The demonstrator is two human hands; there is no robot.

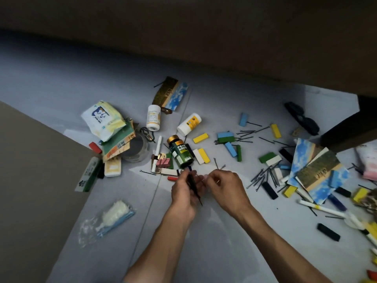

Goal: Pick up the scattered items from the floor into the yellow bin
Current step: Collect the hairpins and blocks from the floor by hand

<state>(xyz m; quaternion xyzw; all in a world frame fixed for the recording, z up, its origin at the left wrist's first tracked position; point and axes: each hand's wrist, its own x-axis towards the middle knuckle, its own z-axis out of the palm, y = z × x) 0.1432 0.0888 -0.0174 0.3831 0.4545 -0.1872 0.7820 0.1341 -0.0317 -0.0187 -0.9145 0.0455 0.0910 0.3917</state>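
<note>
**Gathering hairpins, bin still out of sight**

While our left hand [184,190] curls round a small bundle of black hairpins [193,186], our right hand [221,181] pinches a couple more between thumb and fingertips, just beside it. We judge this to be the collecting step: loose pins passed into one fist before any trip to the yellow bin, which we cannot find in this view.

Most of the task looks undone. A green bottle [180,153] lies just beyond our fingers, two white bottles [153,117] farther off, coloured blocks [200,138] all across the floor [214,231], and a thick heap of pins [265,178] to the right.

Next we would tuck the pinched pins into the left fist, then reach right for the heap; thin pins flat on the floor likely need fingertip picking.
</note>
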